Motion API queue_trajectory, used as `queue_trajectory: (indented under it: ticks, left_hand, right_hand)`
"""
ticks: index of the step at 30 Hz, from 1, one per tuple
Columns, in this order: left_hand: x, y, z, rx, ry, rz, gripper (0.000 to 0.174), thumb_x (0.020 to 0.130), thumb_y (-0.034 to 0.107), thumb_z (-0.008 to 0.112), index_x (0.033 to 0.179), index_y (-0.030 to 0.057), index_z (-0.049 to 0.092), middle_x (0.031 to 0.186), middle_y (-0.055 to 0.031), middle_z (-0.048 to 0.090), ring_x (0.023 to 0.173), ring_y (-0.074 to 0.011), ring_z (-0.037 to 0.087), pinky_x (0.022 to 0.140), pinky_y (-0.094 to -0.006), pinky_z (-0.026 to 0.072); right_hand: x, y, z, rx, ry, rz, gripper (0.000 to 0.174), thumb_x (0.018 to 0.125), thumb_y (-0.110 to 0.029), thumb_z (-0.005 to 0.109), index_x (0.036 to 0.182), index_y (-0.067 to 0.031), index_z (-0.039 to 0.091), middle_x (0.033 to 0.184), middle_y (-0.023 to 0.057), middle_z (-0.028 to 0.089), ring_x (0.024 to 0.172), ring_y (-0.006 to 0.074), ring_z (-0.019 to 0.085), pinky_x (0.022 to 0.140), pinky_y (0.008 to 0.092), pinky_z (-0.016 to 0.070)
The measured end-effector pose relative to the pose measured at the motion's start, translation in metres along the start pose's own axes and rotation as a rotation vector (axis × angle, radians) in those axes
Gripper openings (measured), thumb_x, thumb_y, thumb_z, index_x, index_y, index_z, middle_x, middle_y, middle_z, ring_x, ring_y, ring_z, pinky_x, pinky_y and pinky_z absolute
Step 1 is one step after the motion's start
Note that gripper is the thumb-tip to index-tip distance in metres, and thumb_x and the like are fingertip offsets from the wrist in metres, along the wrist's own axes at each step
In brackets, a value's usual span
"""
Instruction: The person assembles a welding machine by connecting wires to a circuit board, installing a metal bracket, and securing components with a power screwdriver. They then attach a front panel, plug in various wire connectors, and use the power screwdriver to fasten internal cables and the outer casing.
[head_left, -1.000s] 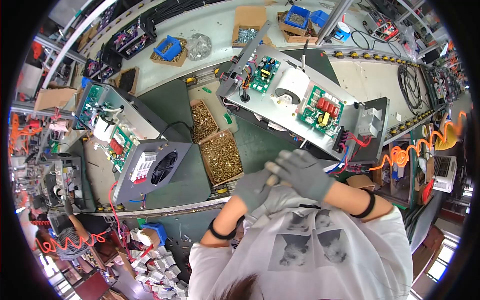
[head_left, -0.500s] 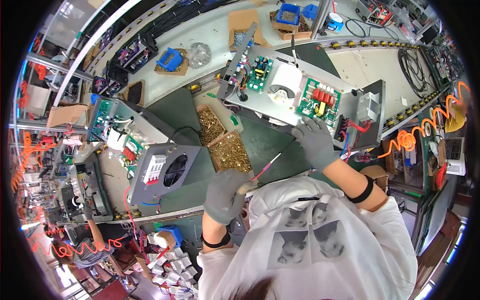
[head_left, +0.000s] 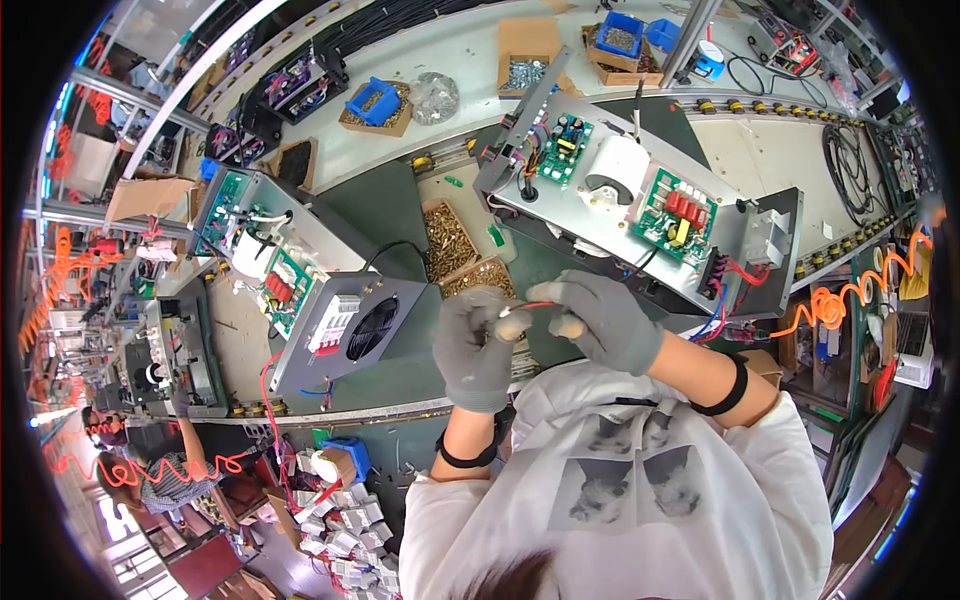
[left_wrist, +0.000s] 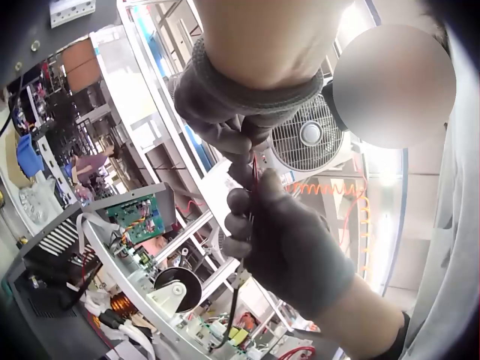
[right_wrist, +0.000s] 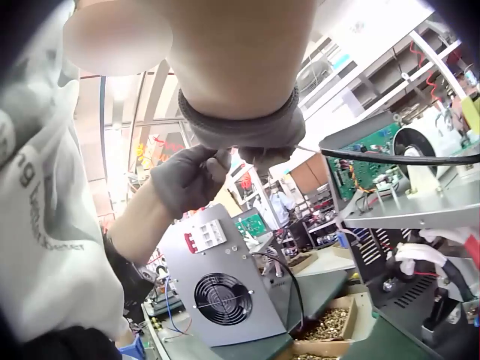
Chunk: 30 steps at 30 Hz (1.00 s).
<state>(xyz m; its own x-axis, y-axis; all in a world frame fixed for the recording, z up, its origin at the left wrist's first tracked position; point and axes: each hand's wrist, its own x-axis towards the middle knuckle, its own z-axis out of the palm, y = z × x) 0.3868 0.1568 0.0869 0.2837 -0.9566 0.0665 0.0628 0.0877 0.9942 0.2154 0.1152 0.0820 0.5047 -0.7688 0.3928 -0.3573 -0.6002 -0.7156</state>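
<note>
Both gloved hands hold one cable (head_left: 541, 304) in front of the chest. Its red stretch runs between them in the head view. My left hand (head_left: 470, 345) pinches one end between thumb and fingers. With curled fingers, my right hand (head_left: 605, 325) grips it a short way along. From the right hand a black length (right_wrist: 390, 156) trails back to the metal chassis in the right wrist view. That open chassis (head_left: 560, 205) stands just beyond the hands and carries green circuit boards (head_left: 675, 217) and a white round part (head_left: 613, 175). The fingers cover the cable's very tip.
A second chassis (head_left: 340, 330) with a fan stands at the left. Boxes of brass-coloured fasteners (head_left: 450, 240) lie between the two units. Blue bins (head_left: 375, 102) and cartons sit along the back bench. An orange coiled hose (head_left: 810, 308) hangs at the right.
The hands were together, then spread with the cable stretched between them. Now they have closed in again, the right hand moving back from the chassis to meet the left at the cable.
</note>
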Motion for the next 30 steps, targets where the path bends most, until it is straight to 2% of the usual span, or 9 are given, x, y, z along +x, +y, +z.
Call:
queue_trajectory:
  ticks: [8, 10, 13, 15, 17, 19, 22, 25, 30]
  left_hand:
    - [0.025, -0.077, -0.018, 0.343, 0.082, -0.136, 0.027, 0.080, 0.023, 0.071, 0.091, 0.0007, 0.060, 0.080, -0.0063, 0.065, 0.067, -0.0144, 0.060, 0.062, -0.0280, 0.0472]
    - [0.041, -0.116, -0.034, 1.068, -0.179, -0.410, 0.033, 0.080, 0.030, 0.066, 0.101, 0.0059, 0.062, 0.093, -0.0115, 0.066, 0.080, -0.0282, 0.064, 0.072, -0.0372, 0.0493]
    - [0.028, -0.176, -0.051, 1.245, -0.549, -0.436, 0.039, 0.079, 0.033, 0.062, 0.112, 0.0115, 0.059, 0.109, -0.0156, 0.062, 0.099, -0.0372, 0.058, 0.084, -0.0435, 0.0460]
    - [0.022, -0.174, -0.036, 1.150, -0.459, -0.294, 0.041, 0.080, 0.032, 0.062, 0.116, 0.0113, 0.057, 0.113, -0.0160, 0.059, 0.103, -0.0360, 0.056, 0.086, -0.0432, 0.0450]
    - [0.023, -0.179, -0.022, 0.950, -0.321, -0.147, 0.050, 0.083, 0.031, 0.059, 0.125, 0.0055, 0.049, 0.122, -0.0184, 0.054, 0.110, -0.0340, 0.053, 0.092, -0.0417, 0.0425]
    - [0.026, -0.167, 0.008, 0.715, -0.169, -0.079, 0.054, 0.084, 0.031, 0.058, 0.127, 0.0025, 0.044, 0.124, -0.0194, 0.051, 0.110, -0.0332, 0.053, 0.093, -0.0406, 0.0415]
    - [0.056, -0.171, 0.046, 0.425, 0.160, -0.039, 0.063, 0.086, 0.030, 0.057, 0.134, -0.0034, 0.033, 0.128, -0.0215, 0.044, 0.110, -0.0307, 0.052, 0.095, -0.0373, 0.0400]
    - [0.102, -0.158, 0.064, 0.567, 0.200, 0.301, 0.059, 0.087, 0.028, 0.055, 0.133, -0.0028, 0.033, 0.127, -0.0200, 0.045, 0.110, -0.0297, 0.051, 0.095, -0.0365, 0.0401]
    - [0.125, -0.157, 0.071, 0.286, 0.213, 0.202, 0.049, 0.088, 0.022, 0.054, 0.126, -0.0053, 0.038, 0.122, -0.0210, 0.048, 0.106, -0.0311, 0.051, 0.093, -0.0372, 0.0387]
  right_hand:
    - [-0.011, 0.021, 0.026, -0.251, -0.117, 0.088, 0.029, 0.082, -0.022, 0.060, 0.108, -0.0100, 0.054, 0.100, 0.0113, 0.057, 0.089, 0.0310, 0.058, 0.078, 0.0411, 0.0471]
    - [-0.027, 0.016, 0.020, -0.360, -0.041, -0.010, 0.031, 0.083, -0.022, 0.059, 0.111, -0.0114, 0.054, 0.102, 0.0094, 0.058, 0.092, 0.0286, 0.058, 0.081, 0.0408, 0.0462]
    - [-0.082, 0.011, -0.010, -0.257, -0.296, 0.167, 0.035, 0.079, -0.021, 0.063, 0.112, -0.0149, 0.055, 0.104, 0.0074, 0.058, 0.092, 0.0278, 0.057, 0.080, 0.0398, 0.0452]
    - [-0.127, 0.001, -0.040, -0.318, -0.167, 0.258, 0.032, 0.074, -0.017, 0.064, 0.105, -0.0153, 0.058, 0.101, 0.0084, 0.058, 0.087, 0.0274, 0.058, 0.073, 0.0391, 0.0450]
    - [-0.175, -0.004, -0.057, -0.766, 0.462, 0.218, 0.030, 0.070, -0.010, 0.063, 0.099, -0.0122, 0.057, 0.092, 0.0109, 0.057, 0.083, 0.0275, 0.056, 0.068, 0.0365, 0.0417]
    - [-0.174, -0.018, -0.084, -1.091, 0.767, 0.449, 0.039, 0.079, -0.013, 0.061, 0.114, -0.0014, 0.050, 0.106, 0.0208, 0.052, 0.100, 0.0368, 0.050, 0.088, 0.0419, 0.0391]
    - [-0.175, -0.002, -0.101, -0.656, 0.830, 0.718, 0.059, 0.085, -0.020, 0.062, 0.132, 0.0051, 0.036, 0.120, 0.0223, 0.050, 0.110, 0.0284, 0.049, 0.098, 0.0380, 0.0360]
    - [-0.201, 0.060, -0.070, -0.393, 0.858, 0.959, 0.031, 0.087, -0.026, 0.061, 0.090, 0.0048, 0.057, 0.079, 0.0177, 0.061, 0.071, 0.0232, 0.059, 0.065, 0.0368, 0.0456]
    - [-0.162, 0.095, -0.069, -0.340, 1.251, 0.634, 0.032, 0.092, -0.025, 0.052, 0.083, 0.0048, 0.060, 0.065, 0.0123, 0.063, 0.054, 0.0172, 0.056, 0.050, 0.0339, 0.0414]
